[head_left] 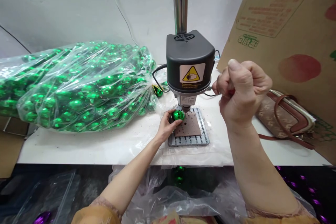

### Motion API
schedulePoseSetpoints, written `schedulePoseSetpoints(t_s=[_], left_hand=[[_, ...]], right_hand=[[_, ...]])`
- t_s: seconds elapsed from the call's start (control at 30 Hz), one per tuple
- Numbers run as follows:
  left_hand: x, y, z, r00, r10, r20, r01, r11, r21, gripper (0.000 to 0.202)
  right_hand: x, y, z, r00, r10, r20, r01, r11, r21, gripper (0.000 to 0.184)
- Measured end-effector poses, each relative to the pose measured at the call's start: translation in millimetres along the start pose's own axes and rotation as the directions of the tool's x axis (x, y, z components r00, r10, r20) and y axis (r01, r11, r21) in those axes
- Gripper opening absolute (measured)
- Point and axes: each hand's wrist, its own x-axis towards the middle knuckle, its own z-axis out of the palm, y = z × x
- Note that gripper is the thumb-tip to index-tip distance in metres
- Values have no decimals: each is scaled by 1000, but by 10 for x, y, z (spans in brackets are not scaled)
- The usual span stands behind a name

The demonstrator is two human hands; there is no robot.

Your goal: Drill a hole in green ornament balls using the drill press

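A small black bench drill press (190,63) stands on a white table (78,147), on a steel column. My left hand (166,126) pinches a shiny green faceted ball (178,114) and holds it under the drill's spindle, at the edge of the grey base plate (189,140) with its brown pad. My right hand (240,89) is raised to the right of the drill head, closed in a fist round the thin metal feed lever (213,93).
A large clear plastic bag of green balls (76,87) fills the table's left side. A printed cardboard sheet (288,31) leans at the right, with a brown handbag (286,115) below it. Clear plastic bags and another green ball (179,175) lie under the table's front edge.
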Motion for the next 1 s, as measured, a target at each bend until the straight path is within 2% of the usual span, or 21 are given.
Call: schedulePoseSetpoints(t_s=[0.27, 0.47, 0.63, 0.77, 1.0], left_hand=[[-10, -25, 13, 993, 9, 114, -12, 1000, 20, 58], [-13, -9, 21, 993, 94, 76, -102, 987, 120, 63], [-72, -13, 129, 983, 163, 86, -177, 965, 195, 58], [-113, -65, 209, 981, 163, 108, -181, 964, 194, 56], [-106, -120, 210, 978, 172, 119, -191, 966, 173, 58]], right_hand=[[75, -9, 69, 999, 33, -35, -31, 999, 39, 45], [209, 7, 121, 997, 73, -6, -72, 993, 89, 45], [210, 9, 117, 997, 73, 14, -74, 994, 76, 50], [210, 17, 105, 998, 63, 26, -64, 996, 59, 51], [181, 13, 62, 997, 50, 55, -54, 996, 70, 50]])
